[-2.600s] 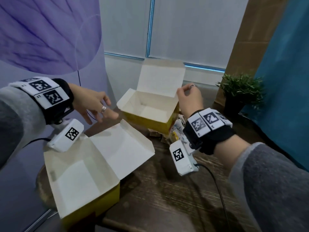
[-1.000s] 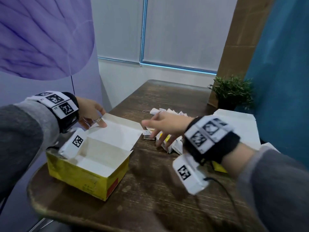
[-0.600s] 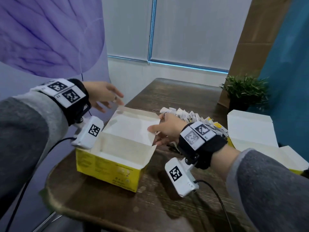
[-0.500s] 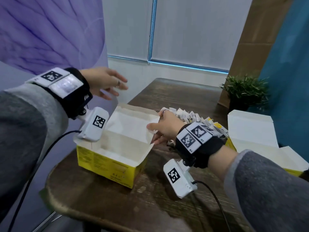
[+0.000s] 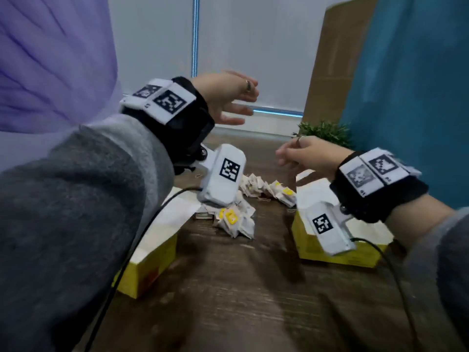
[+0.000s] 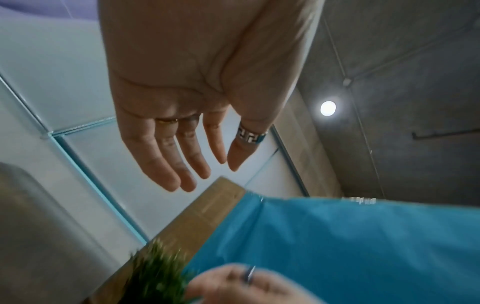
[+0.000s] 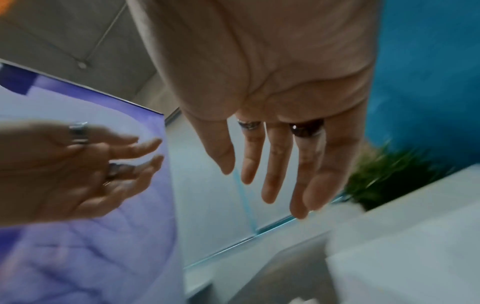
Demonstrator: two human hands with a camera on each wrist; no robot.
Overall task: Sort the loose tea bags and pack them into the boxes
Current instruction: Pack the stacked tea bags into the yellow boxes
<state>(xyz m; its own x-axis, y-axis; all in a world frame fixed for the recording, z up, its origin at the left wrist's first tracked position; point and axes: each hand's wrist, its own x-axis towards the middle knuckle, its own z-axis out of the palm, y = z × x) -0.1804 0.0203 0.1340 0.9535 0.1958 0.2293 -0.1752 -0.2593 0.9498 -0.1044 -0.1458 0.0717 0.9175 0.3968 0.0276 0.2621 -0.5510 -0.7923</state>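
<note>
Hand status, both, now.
Left hand: open, fingers straight, holding nothing.
Right hand: open, fingers straight, holding nothing.

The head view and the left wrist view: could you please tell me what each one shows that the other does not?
Only the head view shows the task's things: the loose tea bags heaped on the wooden table between the two open yellow boxes, the left box and the right box.

Only the left wrist view shows the left hand's palm, fingers straight and holding nothing, and a round ceiling light.

Both show both empty hands, the potted plant and the teal wall; the right hand is blurred in the wrist view.
</note>
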